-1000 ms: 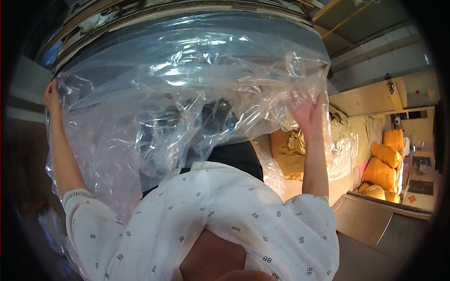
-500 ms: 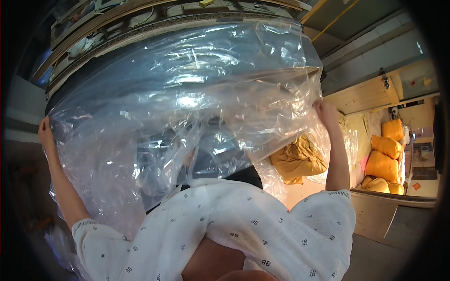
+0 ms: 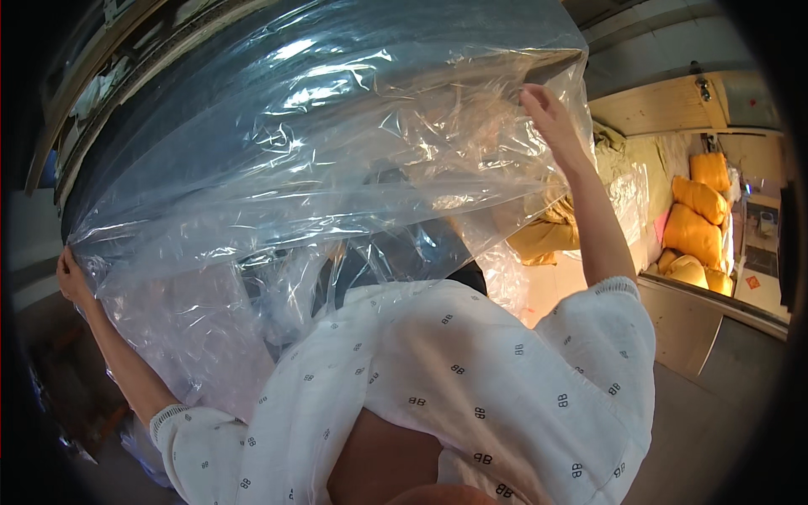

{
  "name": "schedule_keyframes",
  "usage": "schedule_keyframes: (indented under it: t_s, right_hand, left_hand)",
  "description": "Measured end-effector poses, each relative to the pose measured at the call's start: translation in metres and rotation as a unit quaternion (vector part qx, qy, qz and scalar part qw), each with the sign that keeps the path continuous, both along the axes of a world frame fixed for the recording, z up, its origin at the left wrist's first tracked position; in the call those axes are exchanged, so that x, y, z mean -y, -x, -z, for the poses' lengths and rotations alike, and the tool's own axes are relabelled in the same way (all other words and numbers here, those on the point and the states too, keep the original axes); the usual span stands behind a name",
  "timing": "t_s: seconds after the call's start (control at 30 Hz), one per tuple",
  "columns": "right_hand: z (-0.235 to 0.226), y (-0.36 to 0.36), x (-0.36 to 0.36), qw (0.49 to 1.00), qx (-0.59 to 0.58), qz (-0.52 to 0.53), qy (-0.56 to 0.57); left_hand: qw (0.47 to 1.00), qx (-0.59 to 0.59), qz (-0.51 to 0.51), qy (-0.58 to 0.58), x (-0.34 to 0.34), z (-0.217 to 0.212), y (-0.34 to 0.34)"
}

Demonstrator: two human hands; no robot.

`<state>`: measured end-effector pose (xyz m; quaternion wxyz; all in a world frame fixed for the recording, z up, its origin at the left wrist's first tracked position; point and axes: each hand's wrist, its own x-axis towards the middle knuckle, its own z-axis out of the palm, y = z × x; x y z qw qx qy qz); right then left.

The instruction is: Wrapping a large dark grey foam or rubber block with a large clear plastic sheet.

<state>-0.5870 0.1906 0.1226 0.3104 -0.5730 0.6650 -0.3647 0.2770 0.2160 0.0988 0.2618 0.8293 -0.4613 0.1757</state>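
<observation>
A wide, wrinkled sheet of clear plastic film [image 3: 337, 160] stretches across a dark surface in front of me and hangs down toward my body. My left hand [image 3: 74, 276] is closed on the film's left edge and pulls it into creases. Over the right part of the film is my right hand [image 3: 549, 116], its fingers slightly bent and apart, near the right edge. It appears to rest on the film rather than grip it. Light glints on the folds, and the film's lower part lies close against my shirt.
A wooden rail [image 3: 93, 71] bounds the far left side. At right are a yellow cloth bundle [image 3: 543, 240], a pale wooden panel [image 3: 656, 103] and several stacked orange-yellow bundles [image 3: 697, 220]. A dark floor [image 3: 707, 421] lies at lower right.
My right hand has moved away and inward from the film's right edge, and its fingers have opened. My left hand still holds its edge, now lower in view. The view has shifted.
</observation>
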Motion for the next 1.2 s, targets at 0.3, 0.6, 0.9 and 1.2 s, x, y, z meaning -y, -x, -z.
schedule_keyframes:
  t_s: [0.3, 0.6, 0.9, 1.2]
  right_hand:
    - [-0.029, -0.017, -0.025, 0.911, 0.301, -0.142, -0.242]
    - [-0.048, -0.07, 0.044, 0.805, 0.583, 0.012, -0.109]
    - [-0.047, -0.027, 0.143, 0.876, -0.424, 0.033, 0.227]
    - [-0.026, 0.003, 0.22, 0.996, -0.011, -0.086, 0.034]
  left_hand:
    - [0.999, -0.026, 0.027, 0.011, -0.011, 0.0, 0.013]
    - [0.998, -0.033, 0.034, 0.029, -0.011, 0.001, 0.019]
    - [0.999, -0.009, 0.035, 0.026, -0.008, -0.004, 0.023]
    - [0.998, -0.038, 0.037, 0.042, -0.017, -0.014, 0.041]
